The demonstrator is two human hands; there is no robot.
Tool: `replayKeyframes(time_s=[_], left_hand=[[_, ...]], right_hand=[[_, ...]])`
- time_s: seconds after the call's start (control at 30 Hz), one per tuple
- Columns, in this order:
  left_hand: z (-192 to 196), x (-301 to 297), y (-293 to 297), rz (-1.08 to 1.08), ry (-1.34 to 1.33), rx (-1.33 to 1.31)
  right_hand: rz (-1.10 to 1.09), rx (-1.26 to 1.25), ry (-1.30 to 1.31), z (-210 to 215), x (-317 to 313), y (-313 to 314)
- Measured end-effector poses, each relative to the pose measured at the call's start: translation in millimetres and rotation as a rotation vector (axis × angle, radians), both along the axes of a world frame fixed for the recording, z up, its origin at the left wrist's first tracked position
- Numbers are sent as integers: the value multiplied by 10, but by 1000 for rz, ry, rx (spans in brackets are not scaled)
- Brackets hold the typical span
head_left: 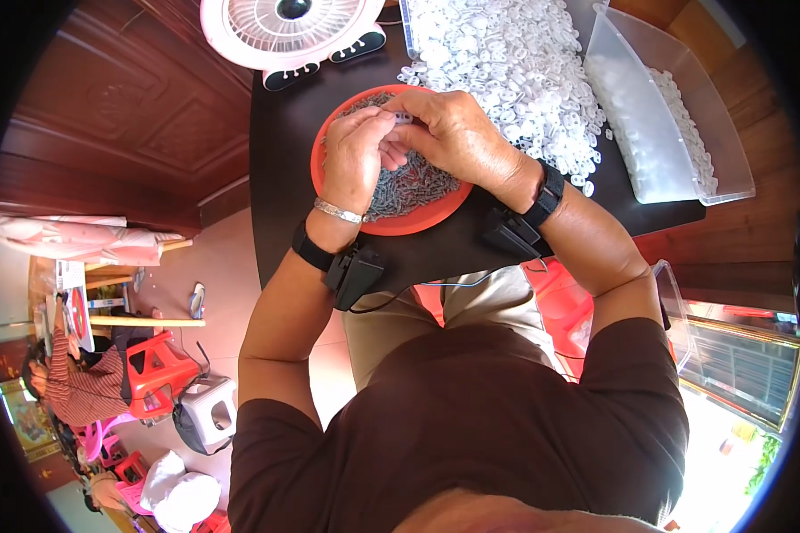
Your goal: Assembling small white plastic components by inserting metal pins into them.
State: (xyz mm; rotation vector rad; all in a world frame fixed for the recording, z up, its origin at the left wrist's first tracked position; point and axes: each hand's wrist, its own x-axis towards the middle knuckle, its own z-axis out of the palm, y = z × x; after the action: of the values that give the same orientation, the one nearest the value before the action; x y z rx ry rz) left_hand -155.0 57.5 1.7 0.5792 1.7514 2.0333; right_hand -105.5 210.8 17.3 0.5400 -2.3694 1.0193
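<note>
My left hand (356,155) and my right hand (453,133) meet over an orange round tray (418,222) filled with small grey metal pieces (413,182). Between the fingertips of both hands sits a small white plastic ring (403,116). Which hand grips it is hard to tell; both pinch around it. Each wrist wears a black band with a black device, and the left wrist also has a silver bracelet. A heap of white plastic rings (507,62) lies on the dark table (280,178) just beyond the tray.
A clear plastic bin (658,115) holding more white rings stands at the right of the table. A pink-and-white fan (289,31) sits at the far edge. Red plastic stools (156,364) and another person (62,382) are on the floor at the left.
</note>
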Motion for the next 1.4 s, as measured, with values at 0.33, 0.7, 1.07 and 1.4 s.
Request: replayKeyframes(time_s=[0.33, 0.7, 1.07, 1.4], left_hand=[[70, 70, 41, 30, -16, 78], [109, -9, -50, 76, 118, -50], [84, -39, -20, 82, 133, -70], [71, -61, -46, 64, 145, -143]], right_hand=[[-40, 68, 54, 37, 10, -4], [-494, 68, 511, 423, -14, 669], [-769, 174, 199, 353, -44, 1178], [-265, 386, -391, 19, -167, 1067]])
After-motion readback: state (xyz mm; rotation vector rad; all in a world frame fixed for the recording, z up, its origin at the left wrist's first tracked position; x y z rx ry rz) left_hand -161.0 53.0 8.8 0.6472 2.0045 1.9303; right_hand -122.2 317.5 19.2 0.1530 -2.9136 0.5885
